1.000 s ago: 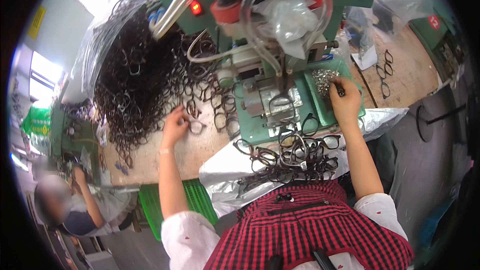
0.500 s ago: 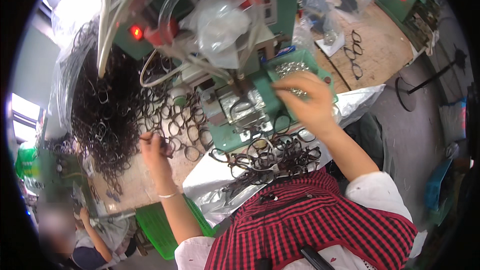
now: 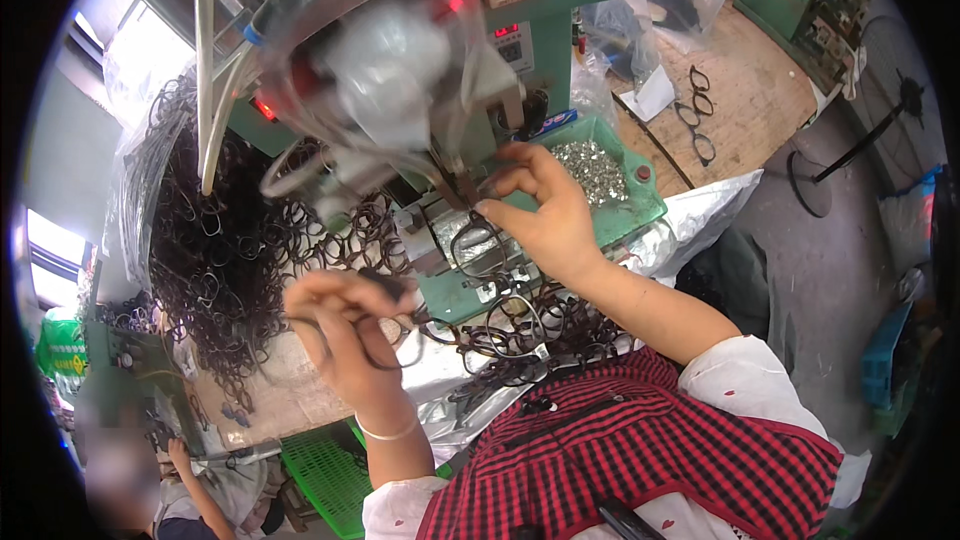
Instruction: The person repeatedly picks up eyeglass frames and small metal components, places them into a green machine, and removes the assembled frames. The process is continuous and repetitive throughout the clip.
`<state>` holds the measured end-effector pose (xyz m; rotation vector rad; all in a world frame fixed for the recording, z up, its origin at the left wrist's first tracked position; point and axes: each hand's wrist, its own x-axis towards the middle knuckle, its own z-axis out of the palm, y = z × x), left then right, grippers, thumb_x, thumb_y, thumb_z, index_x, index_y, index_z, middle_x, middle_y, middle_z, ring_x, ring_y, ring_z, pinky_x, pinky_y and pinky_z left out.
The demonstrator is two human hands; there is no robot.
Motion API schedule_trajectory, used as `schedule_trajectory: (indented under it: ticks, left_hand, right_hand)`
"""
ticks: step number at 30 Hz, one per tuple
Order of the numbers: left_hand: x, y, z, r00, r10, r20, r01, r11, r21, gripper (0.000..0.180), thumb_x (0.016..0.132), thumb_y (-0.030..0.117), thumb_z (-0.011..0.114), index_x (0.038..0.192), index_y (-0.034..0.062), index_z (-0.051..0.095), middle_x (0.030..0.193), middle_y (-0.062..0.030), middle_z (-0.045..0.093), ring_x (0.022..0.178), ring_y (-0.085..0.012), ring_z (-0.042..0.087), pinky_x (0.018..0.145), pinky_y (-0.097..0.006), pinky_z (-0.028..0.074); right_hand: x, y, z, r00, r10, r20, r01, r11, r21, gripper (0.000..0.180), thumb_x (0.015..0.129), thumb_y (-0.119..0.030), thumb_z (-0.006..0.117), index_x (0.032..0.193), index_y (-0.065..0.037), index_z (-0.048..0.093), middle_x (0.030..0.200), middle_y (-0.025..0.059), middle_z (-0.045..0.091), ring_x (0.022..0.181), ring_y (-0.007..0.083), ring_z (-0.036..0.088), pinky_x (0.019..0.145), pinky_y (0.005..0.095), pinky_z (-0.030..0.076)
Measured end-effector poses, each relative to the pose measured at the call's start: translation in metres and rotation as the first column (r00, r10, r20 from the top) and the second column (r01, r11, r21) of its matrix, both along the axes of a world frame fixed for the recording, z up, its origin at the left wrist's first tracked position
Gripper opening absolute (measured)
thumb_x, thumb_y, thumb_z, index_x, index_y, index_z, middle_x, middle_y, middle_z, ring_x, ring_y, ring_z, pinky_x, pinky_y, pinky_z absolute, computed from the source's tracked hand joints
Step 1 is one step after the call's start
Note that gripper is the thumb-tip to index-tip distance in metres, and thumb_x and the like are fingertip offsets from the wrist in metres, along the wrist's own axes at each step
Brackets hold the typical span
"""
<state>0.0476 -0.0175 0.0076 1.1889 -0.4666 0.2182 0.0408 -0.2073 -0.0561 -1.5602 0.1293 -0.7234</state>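
My left hand [image 3: 350, 335], blurred by motion, is closed on a dark eyeglass frame; one thin rim [image 3: 416, 352] of it sticks out past the fingers. At the green bench machine [image 3: 437, 297], my right hand [image 3: 548, 218] has its fingers bent beside the tool head. What they pinch is too small to make out. Just below my right thumb, another eyeglass frame [image 3: 480, 249] sits under the tool. More dark frames [image 3: 520, 330] lie heaped on silver sheeting [image 3: 455, 410] between the machine and my apron.
A green tray [image 3: 640, 190] of small metal parts stands right of the machine. Piles of dark frames [image 3: 215, 240] cover the bench at left. One frame [image 3: 700, 115] lies on the wooden board at far right. A green crate [image 3: 325, 475] is below; another person [image 3: 190, 480] sits lower left.
My right hand has moved left from above the metal parts tray to the machine's tool. My left hand has come right from the bench pile toward the machine, carrying an eyeglass frame.
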Motion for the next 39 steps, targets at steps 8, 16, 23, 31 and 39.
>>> schedule_trajectory:
  ticks: [8,16,23,31,39]
  left_hand:
    - [-0.06,0.01,-0.052,0.145,-0.738,-0.659,0.915,0.354,-0.195,0.039,0.109,0.031,0.039,0.097,-0.0008,0.058,0.09,-0.0125,0.067,0.084,-0.02,0.066,0.079,-0.032,0.053]
    - [0.004,-0.036,-0.037,0.13,-0.726,-0.675,0.781,0.494,-0.381,0.045,0.105,0.038,0.042,0.082,0.0008,0.055,0.069,-0.0255,0.065,0.056,-0.0292,0.065,0.056,-0.033,0.054]
    - [0.007,-0.041,-0.053,0.233,-0.693,-0.682,0.787,0.547,-0.286,0.042,0.104,0.035,0.043,0.083,0.0016,0.057,0.068,-0.0244,0.066,0.057,-0.0292,0.065,0.057,-0.032,0.053]
    - [-0.011,0.021,-0.077,0.505,-0.633,-0.586,0.678,0.712,-0.183,0.033,0.101,0.033,0.056,0.109,0.0005,0.061,0.098,-0.0154,0.07,0.091,-0.0206,0.066,0.076,-0.032,0.054]
    - [0.07,0.155,-0.13,0.898,0.02,0.439,-0.439,0.106,0.892,0.041,0.077,-0.009,0.056,0.115,0.0039,0.063,0.108,-0.014,0.065,0.106,-0.0339,0.057,0.094,-0.042,0.046]
  right_hand:
    - [-0.021,0.024,0.036,0.992,0.128,0.005,-0.127,0.976,0.18,0.053,0.08,-0.005,0.07,0.129,0.0,0.052,0.097,0.0097,0.07,0.098,0.0156,0.065,0.092,0.0306,0.047]
    - [-0.014,-0.091,-0.049,0.844,-0.537,-0.001,0.288,0.454,-0.843,0.023,0.076,-0.014,0.074,0.098,-0.007,0.073,0.115,0.0123,0.066,0.108,0.0354,0.06,0.095,0.0447,0.048]
    - [0.007,-0.096,-0.067,0.893,-0.444,0.069,0.318,0.517,-0.795,0.014,0.076,-0.014,0.073,0.088,-0.009,0.072,0.1,0.0101,0.066,0.1,0.0315,0.061,0.082,0.0447,0.05]
    - [0.002,-0.095,-0.08,0.901,-0.435,-0.002,0.234,0.489,-0.841,0.014,0.085,-0.011,0.067,0.094,-0.003,0.073,0.098,0.0167,0.07,0.095,0.0339,0.067,0.082,0.0407,0.053]
    - [-0.001,-0.101,-0.086,0.966,-0.188,-0.177,0.222,0.955,0.198,0.02,0.089,-0.007,0.072,0.108,-0.001,0.073,0.099,0.0034,0.071,0.09,0.0111,0.062,0.083,0.0233,0.047]
